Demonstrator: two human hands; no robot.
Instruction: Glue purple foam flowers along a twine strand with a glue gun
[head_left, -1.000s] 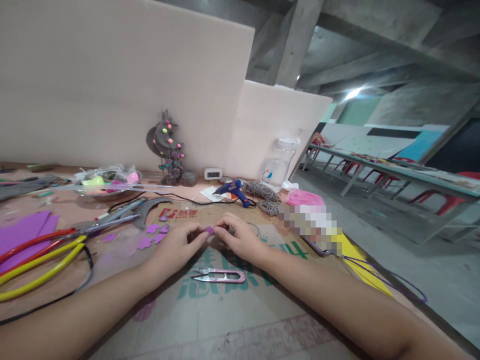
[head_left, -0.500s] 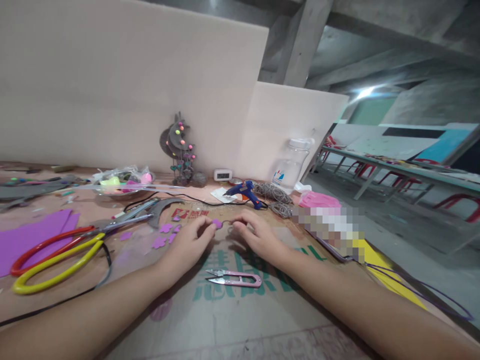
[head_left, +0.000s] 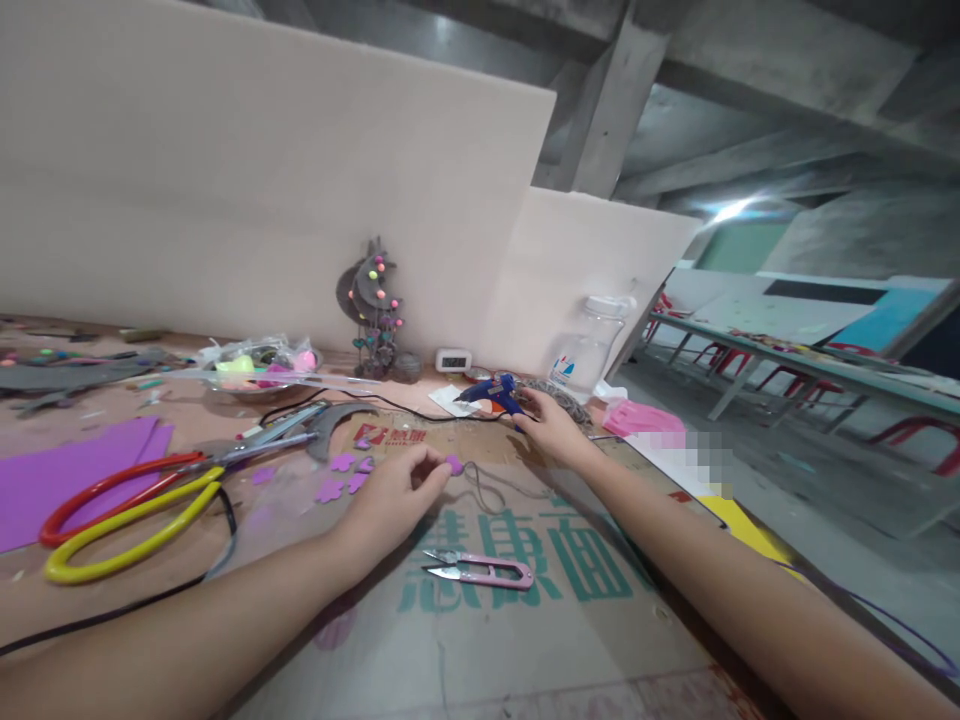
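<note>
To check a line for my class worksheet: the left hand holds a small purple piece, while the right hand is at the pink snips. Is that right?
Not quite: the head view shows the right hand at the blue glue gun, not the pink snips. The left hand does hold a small purple piece.

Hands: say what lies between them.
The head view shows a purple piece at the left fingers, looped cord on cardboard, and the glue gun at the right fingers.

Snips [head_left: 487,581] lie on the cardboard [head_left: 525,650], scissors [head_left: 204,467] to their left, glue gun [head_left: 491,388] behind, twine [head_left: 574,404] apparently right of it.
</note>
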